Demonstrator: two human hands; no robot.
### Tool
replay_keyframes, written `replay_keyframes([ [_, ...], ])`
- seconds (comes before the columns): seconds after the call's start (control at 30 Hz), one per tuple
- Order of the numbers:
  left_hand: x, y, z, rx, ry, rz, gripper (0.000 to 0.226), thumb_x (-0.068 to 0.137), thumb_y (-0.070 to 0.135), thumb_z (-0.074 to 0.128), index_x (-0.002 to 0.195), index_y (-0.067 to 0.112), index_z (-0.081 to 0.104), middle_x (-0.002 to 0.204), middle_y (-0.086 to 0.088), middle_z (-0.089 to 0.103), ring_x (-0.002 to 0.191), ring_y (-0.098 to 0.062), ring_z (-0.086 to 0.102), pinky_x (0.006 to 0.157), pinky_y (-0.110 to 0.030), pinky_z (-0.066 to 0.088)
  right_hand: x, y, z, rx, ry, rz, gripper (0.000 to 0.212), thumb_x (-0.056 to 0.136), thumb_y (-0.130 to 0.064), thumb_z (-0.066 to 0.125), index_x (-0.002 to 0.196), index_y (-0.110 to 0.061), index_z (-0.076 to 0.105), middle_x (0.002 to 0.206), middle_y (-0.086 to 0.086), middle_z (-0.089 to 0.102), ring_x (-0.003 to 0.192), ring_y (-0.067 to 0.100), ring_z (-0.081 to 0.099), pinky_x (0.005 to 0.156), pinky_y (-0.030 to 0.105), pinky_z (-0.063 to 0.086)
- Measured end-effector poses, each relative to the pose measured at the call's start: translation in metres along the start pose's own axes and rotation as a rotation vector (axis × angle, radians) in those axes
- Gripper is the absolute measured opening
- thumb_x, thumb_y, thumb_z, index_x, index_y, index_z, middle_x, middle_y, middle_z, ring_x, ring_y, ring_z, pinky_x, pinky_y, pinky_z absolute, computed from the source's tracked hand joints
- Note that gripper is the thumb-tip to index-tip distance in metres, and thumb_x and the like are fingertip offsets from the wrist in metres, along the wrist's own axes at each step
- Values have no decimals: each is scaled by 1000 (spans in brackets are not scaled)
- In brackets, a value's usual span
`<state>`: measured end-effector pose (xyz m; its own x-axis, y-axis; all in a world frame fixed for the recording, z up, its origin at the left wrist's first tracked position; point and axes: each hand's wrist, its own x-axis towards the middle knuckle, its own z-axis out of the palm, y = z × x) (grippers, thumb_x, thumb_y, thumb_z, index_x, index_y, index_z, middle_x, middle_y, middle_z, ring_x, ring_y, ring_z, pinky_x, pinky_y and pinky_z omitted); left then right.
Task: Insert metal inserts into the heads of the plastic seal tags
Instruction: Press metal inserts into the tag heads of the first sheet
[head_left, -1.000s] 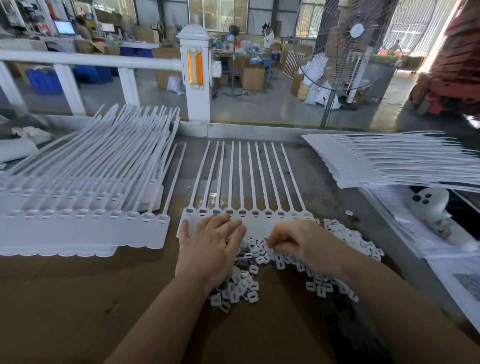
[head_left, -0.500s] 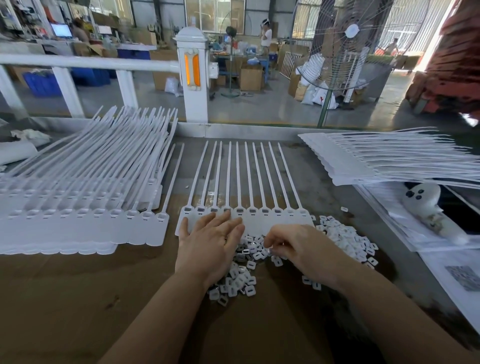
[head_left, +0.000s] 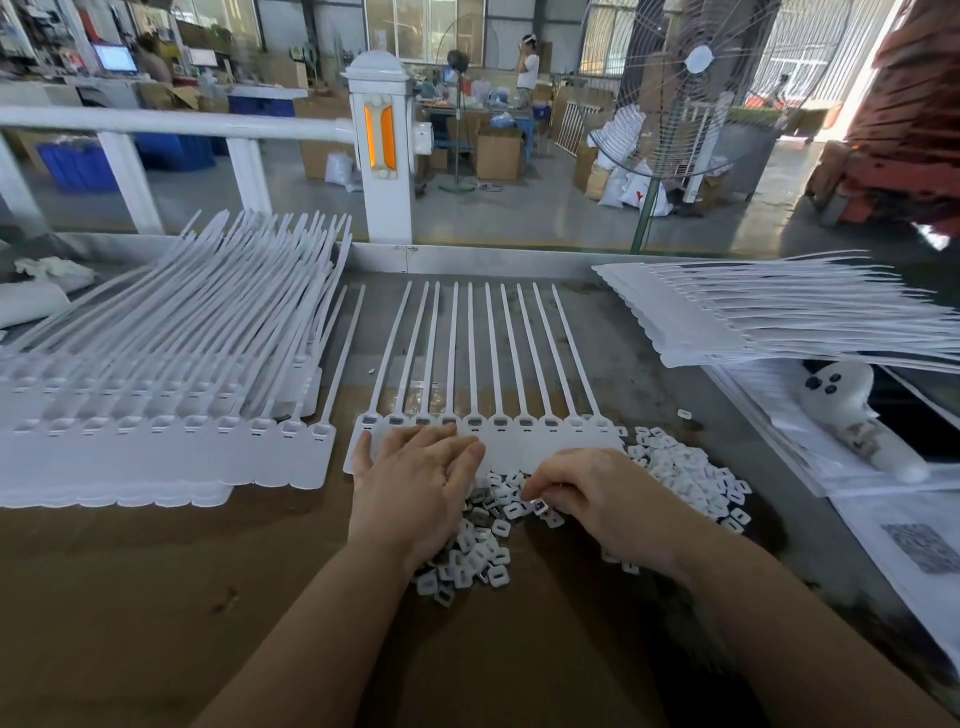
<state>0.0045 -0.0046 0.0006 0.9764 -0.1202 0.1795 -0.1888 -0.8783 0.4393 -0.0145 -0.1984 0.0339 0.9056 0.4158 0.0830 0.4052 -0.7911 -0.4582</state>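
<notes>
Flat and relaxed, the left hand (head_left: 415, 483) pressed the strip of seal tags (head_left: 498, 431) (centre of table) — the right hand (head_left: 592, 493) pinched a metal insert (head_left: 539, 505) over the insert pile (head_left: 675, 467).

No words, brands or numbers can be read anywhere. A white sack (head_left: 644, 193) on the factory floor carries a red mark, too small to make out. A sheet of paper (head_left: 917, 545) at the right edge of the table bears a blurred square code pattern, unreadable
</notes>
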Motion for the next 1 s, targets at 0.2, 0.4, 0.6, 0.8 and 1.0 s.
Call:
replay_keyframes([
  [0.2,1,0,0,6,-10,1,48,93,57,18,128,45,49,142,24,37,135,-3,16,114,-43,-7,-1,0,-2,19,42,36,21,93,-15,53,105,-24,67,105,-11,65,95,1,56,89,18,44],
  [0.4,1,0,0,5,-17,3,50,92,57,17,130,45,47,143,23,37,137,-5,16,114,-43,-7,-4,-4,-3,-29,28,0,13,83,-21,67,95,-25,71,91,-15,59,82,-1,52,80,16,45],
  [0.6,1,-1,0,-1,-10,5,49,92,58,18,129,45,48,142,24,37,136,-4,16,114,-43,-6,-3,-9,4,-79,49,-36,13,81,-27,69,94,-27,70,91,-13,58,83,1,51,81,21,44],
  [0.8,1,-1,0,-1,-6,5,52,90,60,16,129,45,48,142,24,37,135,-4,16,114,-42,-5,-3,-8,6,-110,83,-74,5,85,-25,63,89,-24,66,91,-12,58,87,3,49,81,21,42],
  [1.0,1,-2,1,-1,-5,11,50,92,59,18,129,45,48,142,24,37,135,-4,16,113,-42,-6,-5,-4,6,-23,107,-26,7,89,-18,59,86,-25,58,84,-17,54,81,-1,50,74,12,41],
])
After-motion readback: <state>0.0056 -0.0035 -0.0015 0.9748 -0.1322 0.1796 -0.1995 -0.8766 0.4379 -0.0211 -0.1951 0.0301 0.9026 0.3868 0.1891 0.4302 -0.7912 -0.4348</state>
